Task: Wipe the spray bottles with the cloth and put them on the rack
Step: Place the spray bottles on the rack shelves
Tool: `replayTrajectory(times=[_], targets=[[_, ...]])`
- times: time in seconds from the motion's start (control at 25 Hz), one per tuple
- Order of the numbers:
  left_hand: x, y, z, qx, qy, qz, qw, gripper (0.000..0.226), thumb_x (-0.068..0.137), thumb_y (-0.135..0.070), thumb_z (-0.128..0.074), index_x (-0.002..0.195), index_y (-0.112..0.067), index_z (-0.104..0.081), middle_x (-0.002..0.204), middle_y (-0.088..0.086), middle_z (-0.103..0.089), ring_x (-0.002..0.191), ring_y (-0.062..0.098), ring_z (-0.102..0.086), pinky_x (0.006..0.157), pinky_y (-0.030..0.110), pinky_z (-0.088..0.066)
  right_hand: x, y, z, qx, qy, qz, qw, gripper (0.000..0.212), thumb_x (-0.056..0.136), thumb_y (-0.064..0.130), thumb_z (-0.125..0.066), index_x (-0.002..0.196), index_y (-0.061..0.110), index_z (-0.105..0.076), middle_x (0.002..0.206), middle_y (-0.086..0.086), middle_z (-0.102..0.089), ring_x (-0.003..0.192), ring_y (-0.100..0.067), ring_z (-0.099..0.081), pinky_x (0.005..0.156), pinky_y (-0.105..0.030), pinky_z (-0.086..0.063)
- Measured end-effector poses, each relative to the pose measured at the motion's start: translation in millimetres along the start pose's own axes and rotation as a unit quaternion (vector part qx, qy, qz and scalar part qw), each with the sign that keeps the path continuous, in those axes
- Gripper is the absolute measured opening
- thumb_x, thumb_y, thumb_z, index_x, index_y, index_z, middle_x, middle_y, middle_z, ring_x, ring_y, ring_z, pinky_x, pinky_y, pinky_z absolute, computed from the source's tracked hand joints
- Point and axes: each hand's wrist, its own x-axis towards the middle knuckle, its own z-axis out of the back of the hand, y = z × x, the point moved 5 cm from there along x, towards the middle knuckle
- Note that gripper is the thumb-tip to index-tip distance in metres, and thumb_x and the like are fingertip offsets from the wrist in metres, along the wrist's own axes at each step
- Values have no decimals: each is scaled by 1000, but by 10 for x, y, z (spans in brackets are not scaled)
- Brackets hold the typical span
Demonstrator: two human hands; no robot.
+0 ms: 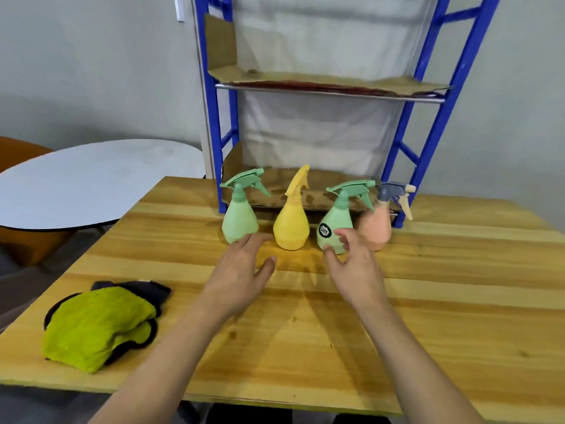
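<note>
Four spray bottles are standing upright in a row on the wooden table (428, 316), just in front of the blue rack (440, 117): a green bottle (240, 217) at the left, a yellow bottle (290, 224) beside it, a second green bottle with a dark round label (334, 223), and a peach bottle (376, 224) with a grey-blue trigger at the right. The left hand (241, 270) is reaching forward with its fingers spread and relaxed, holding nothing, its fingertips lying at the base of the left green bottle, though I cannot tell whether they are touching it. The right hand (356, 264) is also reaching forward, fingers loosely parted and gripping nothing, in front of the labelled green bottle's lower edge. The cloth (97, 325), lime green with dark trim, is lying bunched near the table's left front corner, well apart from both hands. The rack's shelves are lined with cardboard (321, 79), and a round white table (91, 182) is standing off to the left.
</note>
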Motion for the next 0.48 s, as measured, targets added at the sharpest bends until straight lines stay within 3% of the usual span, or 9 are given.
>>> replayTrajectory(times=[0.12,0.28,0.48], targets=[[393,-52,-158,-44,-20,29,998,56,103,-34,-57,154,-21,-38,152,1,-49,140,21,-47,113,37,-40,230,-83,31,9,-73,-34,997,51,88,40,-69,132,22,-51,127,-8,-56,117,-29,-53,94,-43,-50],[823,-63,-347,-77,-36,63,994,69,101,-30,-61,159,-16,-26,160,5,-41,147,24,-39,118,34,-32,517,-87,-118,-9,-78,-54,995,72,83,46,-73,141,19,-40,144,-11,-44,131,-33,-43,108,-47,-40],[1027,100,-600,-85,-7,107,991,84,91,-38,-73,158,-21,-26,152,9,-41,140,30,-42,116,43,-37,636,-133,-307,-2,-98,-74,992,81,80,58,-72,142,21,-36,139,-10,-49,128,-35,-45,106,-49,-39]])
